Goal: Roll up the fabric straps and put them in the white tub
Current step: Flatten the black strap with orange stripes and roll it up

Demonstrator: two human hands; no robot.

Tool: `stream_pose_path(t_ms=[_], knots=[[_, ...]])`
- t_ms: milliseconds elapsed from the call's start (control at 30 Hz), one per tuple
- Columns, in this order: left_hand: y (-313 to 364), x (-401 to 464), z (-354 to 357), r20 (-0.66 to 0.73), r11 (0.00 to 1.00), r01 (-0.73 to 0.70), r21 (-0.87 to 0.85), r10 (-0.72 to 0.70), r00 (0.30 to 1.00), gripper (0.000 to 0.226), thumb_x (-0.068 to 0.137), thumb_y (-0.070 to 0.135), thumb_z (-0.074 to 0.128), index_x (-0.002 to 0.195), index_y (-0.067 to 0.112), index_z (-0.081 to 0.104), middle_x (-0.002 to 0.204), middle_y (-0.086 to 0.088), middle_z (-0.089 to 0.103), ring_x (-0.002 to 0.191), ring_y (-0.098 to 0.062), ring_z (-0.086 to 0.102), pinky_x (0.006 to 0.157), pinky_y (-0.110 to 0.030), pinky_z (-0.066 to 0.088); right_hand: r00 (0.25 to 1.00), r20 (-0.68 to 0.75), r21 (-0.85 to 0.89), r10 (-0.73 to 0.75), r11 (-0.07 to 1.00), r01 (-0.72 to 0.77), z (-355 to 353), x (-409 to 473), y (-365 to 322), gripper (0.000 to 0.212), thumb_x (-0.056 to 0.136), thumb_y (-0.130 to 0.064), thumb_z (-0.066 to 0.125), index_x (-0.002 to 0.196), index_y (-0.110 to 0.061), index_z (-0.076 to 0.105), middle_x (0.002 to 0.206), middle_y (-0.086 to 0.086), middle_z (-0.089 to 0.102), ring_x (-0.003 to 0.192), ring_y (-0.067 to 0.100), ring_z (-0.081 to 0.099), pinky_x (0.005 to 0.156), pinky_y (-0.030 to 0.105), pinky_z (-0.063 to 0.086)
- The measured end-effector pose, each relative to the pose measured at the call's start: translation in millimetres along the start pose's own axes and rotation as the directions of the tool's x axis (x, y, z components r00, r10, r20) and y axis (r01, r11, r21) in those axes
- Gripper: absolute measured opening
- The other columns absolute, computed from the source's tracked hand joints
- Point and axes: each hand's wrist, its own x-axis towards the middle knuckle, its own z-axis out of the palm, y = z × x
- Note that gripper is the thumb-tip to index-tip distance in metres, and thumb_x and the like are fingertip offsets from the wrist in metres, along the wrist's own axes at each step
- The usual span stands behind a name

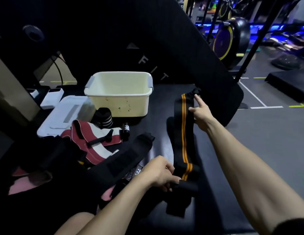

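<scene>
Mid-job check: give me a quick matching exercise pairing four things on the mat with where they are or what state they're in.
Things:
1. white tub
2. black strap with orange stripes
3. rolled black strap with white stripes
4. red and white strap

States:
A. lying unrolled, left of the orange-striped strap
B. stretched out between left hand and right hand
C. standing rolled beside the tub
D. holding no straps

Pairs: 1-D, 2-B, 3-C, 4-A

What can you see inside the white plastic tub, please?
The white plastic tub shows only bare pale inner walls and part of its floor; no strap lies in what is visible. Its near wall hides the front of the floor, so something low there could be missed.
</scene>
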Motion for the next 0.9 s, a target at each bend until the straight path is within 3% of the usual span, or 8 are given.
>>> stream_pose_path(t_ms=[67,133,200,367,467,567,667,900], knots=[[-4,5,3,0.038,0.998,0.055,0.040,-0.057,0.998,0.034,0.086,0.023,0.082,0.071,0.017,0.053,0.076,-0.013,0.073,0.079,-0.031,0.078,0.068,-0.038,0.060,0.999,0.011,-0.190,-0.036,0.981,0.037,4,5,4,0.075,0.094,-0.008,0.061,0.157,-0.035,0.032,0.101,0.018,0.062,0.081,0.032,0.061,0.078,0.041,0.050],[-7,7,5,0.053,0.993,0.078,0.087,-0.083,0.995,0.040,0.086,0.029,0.083,0.069,0.018,0.048,0.069,-0.006,0.070,0.074,-0.026,0.078,0.058,-0.030,0.057,0.997,0.030,-0.582,-0.067,0.810,0.072,6,2,15,0.078,0.090,-0.024,0.069,0.158,-0.026,0.030,0.135,0.019,0.054,0.117,0.038,0.060,0.098,0.045,0.050],[-8,7,5,0.070,0.991,0.080,0.109,-0.088,0.994,0.040,0.090,0.036,0.078,0.069,0.017,0.049,0.061,-0.002,0.065,0.070,-0.025,0.077,0.053,-0.026,0.055,0.997,0.041,-0.752,-0.063,0.655,0.072,6,-11,23,0.073,0.088,-0.035,0.074,0.149,-0.018,0.038,0.143,0.016,0.045,0.126,0.040,0.053,0.100,0.046,0.047],[-7,10,8,0.175,0.990,0.143,-0.005,-0.140,0.975,0.039,0.106,0.043,0.050,0.097,0.007,0.062,0.100,-0.026,0.075,0.084,-0.037,0.075,0.058,-0.034,0.060,0.961,0.206,-0.769,-0.186,0.576,0.276,3,-32,33,0.052,0.088,-0.042,0.073,0.127,-0.015,0.053,0.128,0.014,0.052,0.116,0.038,0.056,0.093,0.046,0.050],[-8,10,14,0.201,0.991,0.135,0.009,-0.134,0.970,0.040,0.109,0.039,0.044,0.090,0.006,0.059,0.088,-0.023,0.073,0.065,-0.027,0.069,0.047,-0.026,0.055,0.918,0.392,-0.823,-0.064,0.422,0.381,4,-47,39,0.059,0.094,-0.055,0.059,0.138,-0.016,0.056,0.135,0.016,0.051,0.125,0.039,0.050,0.102,0.047,0.046],[-7,8,21,0.239,0.991,0.108,0.081,-0.125,0.963,0.038,0.110,0.035,0.043,0.086,0.009,0.056,0.099,-0.027,0.074,0.045,-0.011,0.060,0.041,-0.019,0.047,0.894,0.446,-0.828,0.031,0.392,0.400,3,-64,50,0.074,0.099,-0.062,0.045,0.158,-0.020,0.031,0.163,0.014,0.025,0.150,0.034,0.026,0.120,0.046,0.029],[-7,5,24,0.213,0.987,0.084,0.134,-0.111,0.971,0.035,0.107,0.036,0.049,0.093,0.008,0.064,0.100,-0.022,0.076,0.040,-0.007,0.056,0.040,-0.017,0.041,0.873,0.484,-0.838,0.054,0.316,0.445,2,-78,69,0.081,0.099,-0.068,0.033,0.163,-0.027,0.004,0.170,0.011,-0.006,0.157,0.028,-0.005,0.126,0.048,0.008],[-4,1,27,0.093,0.975,0.017,0.222,-0.039,0.995,0.036,0.103,0.040,0.056,0.076,0.016,0.060,0.085,-0.009,0.079,0.043,-0.009,0.058,0.047,-0.019,0.046,0.878,0.478,-0.832,-0.025,0.307,0.462,6,-72,86,0.076,0.101,-0.067,0.022,0.161,-0.032,-0.008,0.168,0.003,-0.019,0.155,0.020,-0.018,0.126,0.044,-0.006]])
